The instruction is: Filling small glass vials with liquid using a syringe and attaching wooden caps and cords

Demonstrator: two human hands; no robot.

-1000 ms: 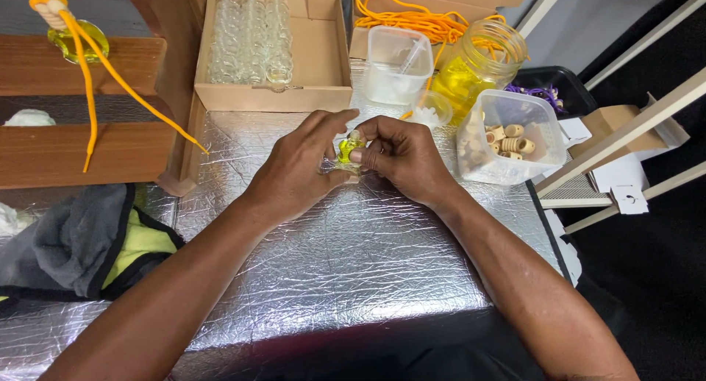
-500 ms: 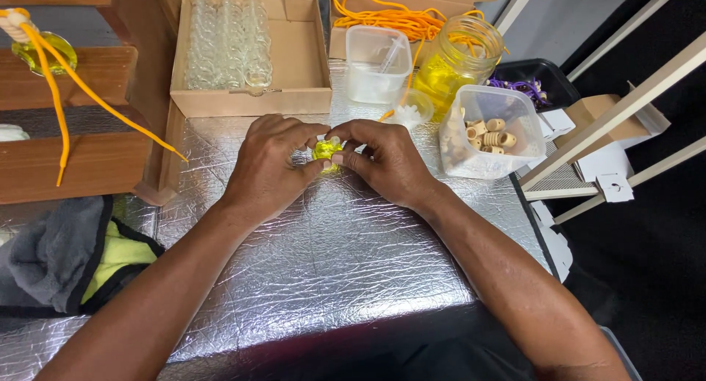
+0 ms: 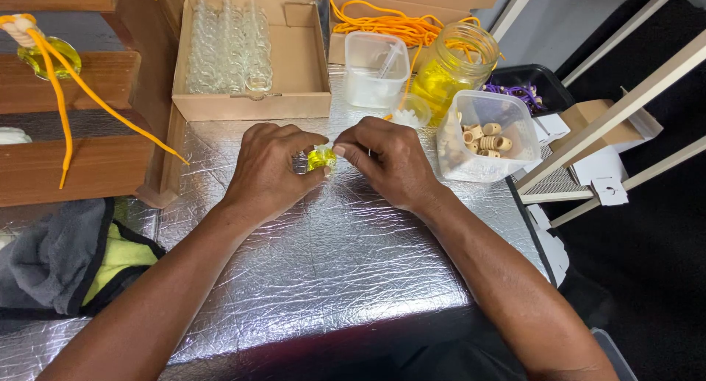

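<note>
Both hands sit slightly lower on the foil-covered table (image 3: 316, 256) than half a second ago, grip unchanged. Left hand (image 3: 268, 171) is curled narrowly around a small yellow-filled glass bottle (image 3: 321, 158), held between the two hands. Right hand (image 3: 390, 160) pinches the bottle's top with thumb and forefinger closed. Beyond the left hand: cardboard box of empty bottles (image 3: 250, 54). Beside the right hand: plastic tub of corks (image 3: 482, 134)

One head-worn camera looks steeply down from close above the foil table (image 3: 316, 278). It faces away from the person: forearms enter from the near edge, boxes lie far, shelves left, floor right.
</note>
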